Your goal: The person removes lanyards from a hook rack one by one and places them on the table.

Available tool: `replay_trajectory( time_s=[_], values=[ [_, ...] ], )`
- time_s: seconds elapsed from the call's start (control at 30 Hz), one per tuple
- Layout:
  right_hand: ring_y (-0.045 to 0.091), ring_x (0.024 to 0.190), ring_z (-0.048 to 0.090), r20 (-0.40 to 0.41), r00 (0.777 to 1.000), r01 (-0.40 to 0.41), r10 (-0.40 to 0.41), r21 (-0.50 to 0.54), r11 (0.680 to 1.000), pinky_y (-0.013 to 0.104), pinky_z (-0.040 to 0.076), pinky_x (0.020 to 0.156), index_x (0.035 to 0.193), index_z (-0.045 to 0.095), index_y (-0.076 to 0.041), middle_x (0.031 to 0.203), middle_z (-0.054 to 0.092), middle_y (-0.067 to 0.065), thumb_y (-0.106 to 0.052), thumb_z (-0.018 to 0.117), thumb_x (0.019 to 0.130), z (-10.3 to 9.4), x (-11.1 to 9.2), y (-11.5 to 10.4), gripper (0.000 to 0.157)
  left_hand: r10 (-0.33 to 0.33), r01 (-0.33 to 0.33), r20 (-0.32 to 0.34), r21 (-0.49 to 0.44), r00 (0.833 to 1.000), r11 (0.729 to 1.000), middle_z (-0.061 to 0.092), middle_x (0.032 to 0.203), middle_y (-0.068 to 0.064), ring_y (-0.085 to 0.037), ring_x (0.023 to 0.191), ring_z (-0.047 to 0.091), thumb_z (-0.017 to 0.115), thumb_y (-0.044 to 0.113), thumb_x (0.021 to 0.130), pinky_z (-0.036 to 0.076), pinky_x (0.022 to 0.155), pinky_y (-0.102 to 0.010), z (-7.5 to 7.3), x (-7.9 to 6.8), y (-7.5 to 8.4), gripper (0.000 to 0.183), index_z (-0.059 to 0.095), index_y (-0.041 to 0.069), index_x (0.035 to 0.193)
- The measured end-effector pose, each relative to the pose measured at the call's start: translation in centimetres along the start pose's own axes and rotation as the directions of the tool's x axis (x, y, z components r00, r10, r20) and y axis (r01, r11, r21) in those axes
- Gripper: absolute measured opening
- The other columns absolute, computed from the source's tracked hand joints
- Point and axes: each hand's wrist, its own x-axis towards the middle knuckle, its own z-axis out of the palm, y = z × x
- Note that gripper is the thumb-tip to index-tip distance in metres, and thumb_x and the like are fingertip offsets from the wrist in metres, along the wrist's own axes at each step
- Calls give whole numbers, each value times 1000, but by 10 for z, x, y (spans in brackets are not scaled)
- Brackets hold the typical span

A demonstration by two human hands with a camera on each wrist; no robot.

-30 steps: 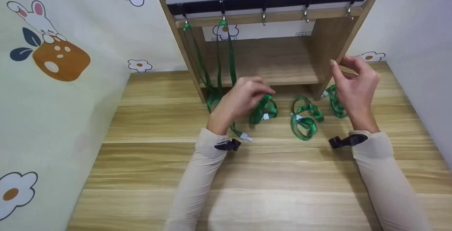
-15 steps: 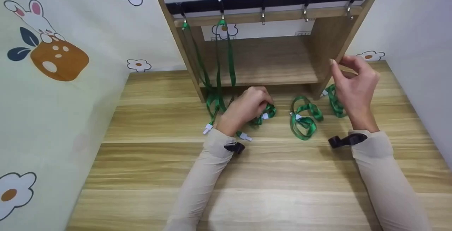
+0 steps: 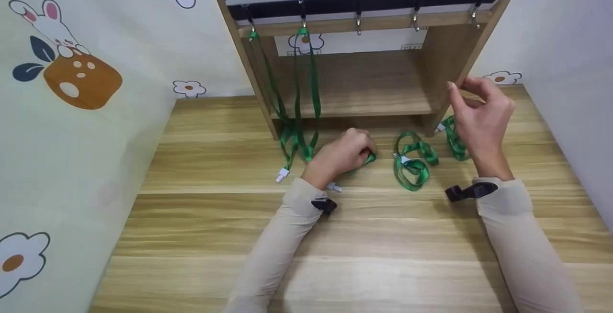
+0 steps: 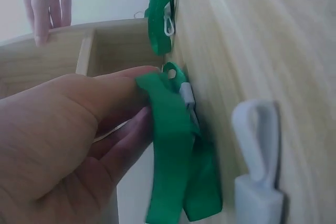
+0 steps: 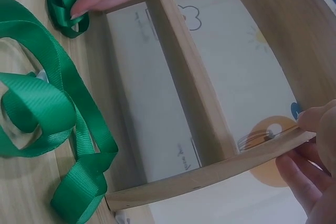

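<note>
My left hand (image 3: 342,155) is low over the wooden surface in front of the shelf, its fingertips pinching a coiled green lanyard (image 4: 170,145). In the head view the hand covers most of that coil; its grey clip (image 4: 187,95) shows in the left wrist view. At the shelf's right side, my right hand (image 3: 482,117) grips the front edge of the side panel (image 5: 252,161) between thumb and fingers. Two green lanyards, one at the far left (image 3: 269,71) and one beside it (image 3: 314,78), hang from hooks with their lower ends reaching the surface.
A coiled green lanyard (image 3: 415,174) lies right of my left hand, and another (image 3: 455,140) beside my right hand. Three bare metal hooks, including the middle hook (image 3: 358,23), line the wooden shelf's (image 3: 368,83) top rail. Patterned walls (image 3: 143,54) enclose the back and sides.
My left hand has moved down and slightly right onto the coiled lanyard, which it now mostly covers. My right hand keeps its grip on the side panel.
</note>
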Motion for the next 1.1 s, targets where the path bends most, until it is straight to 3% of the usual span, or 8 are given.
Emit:
replay_trajectory(
  time_s=[0.3,0.43,0.5,0.6,0.7,0.9,1.0,1.1],
  values=[
    [14,114,79,4,1000,-3,3,2,1000,15,64,88,120,80,-6,121,82,8,-30,84,96,1,2,-2,34,-15,13,-26,-77,1000,997,80,120,-11,-23,109,74,58,-5,104,65,92,-34,-27,-6,6,30,82,4,118],
    [15,115,79,11,1000,-13,13,-3,1000,15,63,89,121,80,-7,122,82,7,-30,83,97,1,1,-3,34,-17,2,-153,-94,988,996,80,120,-12,-21,102,75,65,-1,105,66,88,-28,-55,-17,15,22,81,3,120],
    [15,116,79,13,1000,-21,21,-5,1000,15,63,89,122,79,-7,123,82,7,-30,83,97,1,0,-3,34,-10,-14,-266,-87,964,996,79,119,-11,-20,103,76,68,1,104,65,90,-23,-71,-25,19,20,80,3,120],
    [16,115,79,12,1000,-16,16,-3,1000,15,63,89,121,80,-7,122,82,7,-31,83,97,2,0,-3,34,7,-46,-476,-71,880,996,78,117,-11,-19,103,76,71,1,102,62,92,-17,-95,-41,24,18,79,2,118],
    [15,113,80,10,1000,-13,13,0,1000,15,63,89,121,80,-8,121,82,7,-32,84,96,2,-1,-2,34,11,-61,-656,-53,754,997,78,115,-10,-17,103,76,72,2,102,62,94,-16,-112,-55,24,14,79,2,114],
    [17,115,79,20,999,-27,28,-7,1000,17,63,91,122,80,-10,122,82,6,-34,83,97,0,-3,-2,34,-72,-9,-847,-91,527,996,77,109,-7,-13,95,75,77,8,100,65,84,-21,-117,-77,9,11,80,4,110],
    [18,117,79,18,999,-29,29,-13,1000,17,63,92,123,80,-11,123,81,5,-35,83,97,-1,-4,-2,35,-146,28,-881,-149,449,988,76,108,-8,-14,94,75,80,11,99,67,81,-23,-115,-81,1,14,79,4,112],
    [17,118,78,16,999,-38,38,-18,999,18,63,93,124,80,-13,125,81,4,-36,82,98,-1,-3,-2,35,-224,54,-880,-222,419,974,74,112,-10,-18,96,75,82,17,99,67,82,-24,-111,-78,-4,26,75,3,119]
  ],
)
